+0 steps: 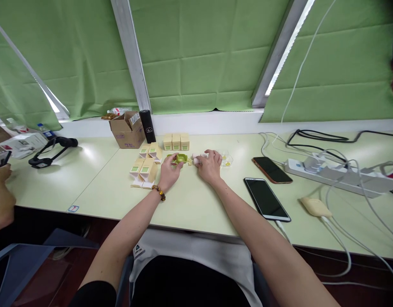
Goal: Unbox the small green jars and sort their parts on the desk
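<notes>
My left hand (170, 174), with a beaded bracelet at the wrist, is closed on a small olive-green plastic holder (181, 158), which looks hollow. My right hand (210, 165) is bent over a small white rounded piece (196, 160), thumb and fingers against it. Tiny yellowish bits (189, 162) lie between the hands. Just right of my right hand sits a clear plastic tray (227, 158) with some yellow in it. Several small cream boxes (147, 169) with green labels and raised flaps stand left of my left hand. More cream boxes (176, 142) stand closed in a row behind.
A cardboard box (127, 130) and a black cylinder (147, 126) stand at the back. On the right lie two phones (267, 198), a power strip (333, 177), a cream charger case (315, 207) and cables. A black headset (52, 151) and another person's hand (2, 187) are at left.
</notes>
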### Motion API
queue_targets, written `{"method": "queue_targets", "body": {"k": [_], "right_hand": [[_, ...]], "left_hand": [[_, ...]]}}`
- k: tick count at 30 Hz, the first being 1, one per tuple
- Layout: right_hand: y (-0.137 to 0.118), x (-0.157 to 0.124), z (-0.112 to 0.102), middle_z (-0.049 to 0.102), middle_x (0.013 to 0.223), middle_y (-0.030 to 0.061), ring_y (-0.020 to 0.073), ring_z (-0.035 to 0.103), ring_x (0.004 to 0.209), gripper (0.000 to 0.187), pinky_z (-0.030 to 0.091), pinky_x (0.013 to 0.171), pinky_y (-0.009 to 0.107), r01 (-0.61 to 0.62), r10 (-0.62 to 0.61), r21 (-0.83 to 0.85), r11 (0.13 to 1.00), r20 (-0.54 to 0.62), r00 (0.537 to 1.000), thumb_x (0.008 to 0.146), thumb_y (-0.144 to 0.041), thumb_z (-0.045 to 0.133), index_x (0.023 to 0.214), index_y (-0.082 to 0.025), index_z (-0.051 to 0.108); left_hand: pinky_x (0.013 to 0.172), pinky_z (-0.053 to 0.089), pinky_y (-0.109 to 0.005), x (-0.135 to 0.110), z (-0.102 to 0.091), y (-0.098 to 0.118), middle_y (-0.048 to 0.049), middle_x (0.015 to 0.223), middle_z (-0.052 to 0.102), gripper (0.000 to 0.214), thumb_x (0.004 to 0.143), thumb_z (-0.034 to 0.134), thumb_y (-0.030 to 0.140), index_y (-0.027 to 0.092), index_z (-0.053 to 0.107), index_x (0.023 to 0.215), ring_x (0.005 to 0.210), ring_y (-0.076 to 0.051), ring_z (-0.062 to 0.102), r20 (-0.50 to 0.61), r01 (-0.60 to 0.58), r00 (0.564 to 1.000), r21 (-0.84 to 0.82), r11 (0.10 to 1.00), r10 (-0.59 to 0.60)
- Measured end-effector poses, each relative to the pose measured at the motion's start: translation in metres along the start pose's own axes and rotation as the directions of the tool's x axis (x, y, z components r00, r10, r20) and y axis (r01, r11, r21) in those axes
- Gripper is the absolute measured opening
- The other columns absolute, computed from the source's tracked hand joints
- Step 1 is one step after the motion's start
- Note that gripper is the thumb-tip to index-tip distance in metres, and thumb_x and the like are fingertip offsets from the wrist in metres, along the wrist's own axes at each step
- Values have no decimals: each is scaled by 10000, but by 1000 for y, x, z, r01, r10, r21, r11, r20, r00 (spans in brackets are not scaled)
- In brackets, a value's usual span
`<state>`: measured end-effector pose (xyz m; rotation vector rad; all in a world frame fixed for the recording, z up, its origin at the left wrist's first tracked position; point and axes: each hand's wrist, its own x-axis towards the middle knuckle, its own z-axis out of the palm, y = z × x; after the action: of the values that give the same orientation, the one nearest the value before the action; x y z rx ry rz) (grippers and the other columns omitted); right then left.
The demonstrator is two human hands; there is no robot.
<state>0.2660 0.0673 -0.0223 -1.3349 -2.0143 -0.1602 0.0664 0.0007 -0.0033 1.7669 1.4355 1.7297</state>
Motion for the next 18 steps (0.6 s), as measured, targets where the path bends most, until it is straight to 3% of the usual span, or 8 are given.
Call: {"method": "queue_targets", "body": {"k": [6,11,18], "right_hand": [[4,-1,4,493,1371,172,399,338,1334,307,301,1124,593,1,-1,26,1000,9,1000,837,-225,680,1127,-224,779],[6,-2,3,518,1357,173,400,359,1316,464,316,1116,612,-13,20,106,994,-57,998,795,-185,656,1255,-220,706],[-4,-5,-9,563,1350,137,378,401,1325,525,351,1110,611,17,42,285,958,-200,979,806,-157,581,1324,-245,603]], "left_hand": [[899,610,-360,0,0,0,-142,1250,717,407,904,751,321,193,697,1286,1130,-247,682,6,18,1000,-9,1000,-18],[918,613,-385,0,0,2,-151,1256,714,414,901,758,339,182,698,1279,1124,-256,684,5,28,1000,-18,999,-28],[978,614,-404,1,-1,8,-160,1288,699,477,892,779,452,171,687,1267,1185,-263,677,71,116,992,-214,970,-103]]}}
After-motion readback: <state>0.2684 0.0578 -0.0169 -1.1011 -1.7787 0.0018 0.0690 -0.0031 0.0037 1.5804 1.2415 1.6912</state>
